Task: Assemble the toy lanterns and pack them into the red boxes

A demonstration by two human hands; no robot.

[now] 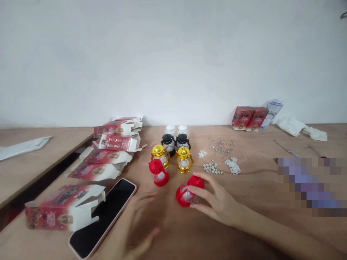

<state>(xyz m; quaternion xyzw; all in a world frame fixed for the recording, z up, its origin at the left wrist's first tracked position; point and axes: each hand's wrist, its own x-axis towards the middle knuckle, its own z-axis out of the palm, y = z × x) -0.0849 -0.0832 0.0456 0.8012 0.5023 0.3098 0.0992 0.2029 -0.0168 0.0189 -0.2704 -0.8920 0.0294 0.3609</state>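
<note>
**Red lantern on its side, one hand around it**

A small red toy lantern (189,190) lies tipped on a wooden table (257,187), its red cap pointing up and right, its base toward the person, the clear middle section showing between them. The right hand (217,202) comes in from the lower right and curls partly closed over it — fingers bent across the cap and the clear body, touching both. The left hand (141,224), low in the frame and smeared by motion blur, sits just left of the lantern and apart from it; it looks spread flat, though whether it rests on the wood cannot be told.

Just beyond stands a second red lantern (158,173), upright, and behind it two gold lanterns (173,157) with a shiny metallic finish, two black lanterns (175,142) and two white lanterns (176,129) — paired in rows running back toward the wall. Each has a rounded cap and a translucent belly.

A dark, glossy phone (104,216) in a pale pink case lies face up beside the left hand. Red printed cartons (105,159) with open white flaps lie in a loose line along the table's left edge, and two closed ones (249,118) stand by the wall. A cluster of small pale discs (213,168) and a tangle of thin wire pieces (221,147) lie right of the lanterns.
</note>
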